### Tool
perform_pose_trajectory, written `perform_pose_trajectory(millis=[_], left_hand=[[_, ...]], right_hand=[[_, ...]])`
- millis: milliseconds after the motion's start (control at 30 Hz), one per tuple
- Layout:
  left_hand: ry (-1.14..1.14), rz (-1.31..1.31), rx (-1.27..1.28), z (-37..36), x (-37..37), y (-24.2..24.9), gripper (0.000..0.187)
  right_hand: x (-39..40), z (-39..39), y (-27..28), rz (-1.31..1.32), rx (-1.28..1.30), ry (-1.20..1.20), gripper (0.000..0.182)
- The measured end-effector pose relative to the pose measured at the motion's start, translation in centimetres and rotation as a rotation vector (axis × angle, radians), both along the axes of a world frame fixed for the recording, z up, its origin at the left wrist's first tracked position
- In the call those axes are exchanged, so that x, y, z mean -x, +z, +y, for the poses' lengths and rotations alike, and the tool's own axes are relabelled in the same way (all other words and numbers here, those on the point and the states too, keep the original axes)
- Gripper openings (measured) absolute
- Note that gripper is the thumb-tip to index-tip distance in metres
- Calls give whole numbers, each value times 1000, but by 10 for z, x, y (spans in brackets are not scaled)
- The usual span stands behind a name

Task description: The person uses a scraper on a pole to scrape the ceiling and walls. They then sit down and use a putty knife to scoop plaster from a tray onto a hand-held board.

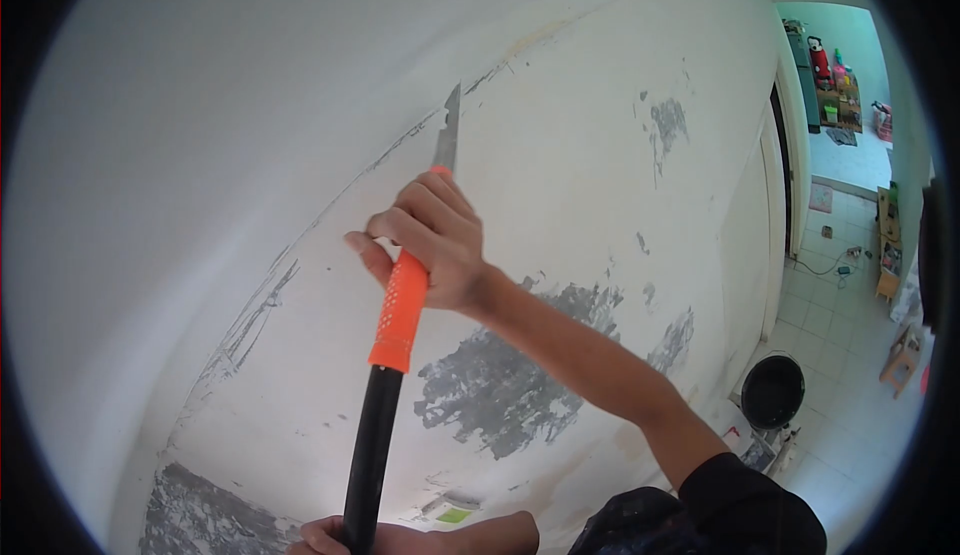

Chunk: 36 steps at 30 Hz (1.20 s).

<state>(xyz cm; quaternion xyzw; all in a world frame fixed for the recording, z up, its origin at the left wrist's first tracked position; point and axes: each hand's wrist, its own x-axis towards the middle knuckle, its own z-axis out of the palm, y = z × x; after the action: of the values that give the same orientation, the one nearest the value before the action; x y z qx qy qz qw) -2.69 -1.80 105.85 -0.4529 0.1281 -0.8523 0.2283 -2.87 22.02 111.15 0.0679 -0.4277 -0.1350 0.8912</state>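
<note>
An orange and black handled scraper [396,315] runs up the middle of the view, its grey blade [450,130] lying at the line between two white wall surfaces. Wrapped round the upper orange grip is my right hand [435,235], just below the blade. Near the bottom edge my left hand [325,535] closes round the black lower shaft. Behind my right forearm, a large grey patch [510,385] shows on the white wall [560,185], with flaked edges. Scratch marks run along the corner line.
At the right are a doorway [840,155], a black bucket [773,392] on the tiled floor [830,325], a small wooden stool [902,360] and a cable. Shelves with items stand in the far room. Another grey patch [200,510] is at the lower left.
</note>
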Motion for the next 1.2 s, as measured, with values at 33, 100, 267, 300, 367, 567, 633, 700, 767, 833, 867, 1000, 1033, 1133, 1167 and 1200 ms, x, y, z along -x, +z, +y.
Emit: perform_pose_trajectory(millis=[33,100,267,300,367,567,633,700,767,833,867,1000,1033,1133,1167,1200], left_hand=[[3,-24,-40,4,-1,0,35],[7,-43,-81,7,4,-1,36],[-3,479,9,-2,48,12,39],[-94,390,-145,9,35,16,41],[-97,411,-127,10,40,11,41],[-77,364,-114,27,49,-8,41],[-110,335,-113,26,52,-5,39],[-105,274,-95,28,49,2,39],[-92,230,-80,33,48,8,41],[-102,230,-84,40,43,16,40],[-104,224,-90,41,39,21,39],[-56,176,-87,39,30,39,37],[-47,136,-72,37,28,42,37],[-11,-3,-24,33,46,47,37],[-23,-18,-25,32,46,50,37],[-37,-6,-28,35,43,49,37]], right_hand=[[7,-3,6,41,-20,47,25],[11,-9,13,55,-33,87,24],[17,13,33,75,-156,61,28],[16,16,33,52,-178,40,30],[12,18,28,20,-175,1,34],[2,29,32,2,-232,-85,41],[2,34,34,-2,-252,-95,42],[-2,35,37,-104,-235,-140,41],[-6,41,40,-121,-237,-143,39],[-15,50,43,-134,-237,-147,38],[-21,52,43,-198,-210,-185,30],[-27,58,48,-280,-167,-235,21],[-25,57,48,-278,-138,-243,22],[-20,53,49,-329,-102,-249,20],[-19,54,49,-319,-101,-259,20],[-19,55,48,-343,-114,-258,18]])
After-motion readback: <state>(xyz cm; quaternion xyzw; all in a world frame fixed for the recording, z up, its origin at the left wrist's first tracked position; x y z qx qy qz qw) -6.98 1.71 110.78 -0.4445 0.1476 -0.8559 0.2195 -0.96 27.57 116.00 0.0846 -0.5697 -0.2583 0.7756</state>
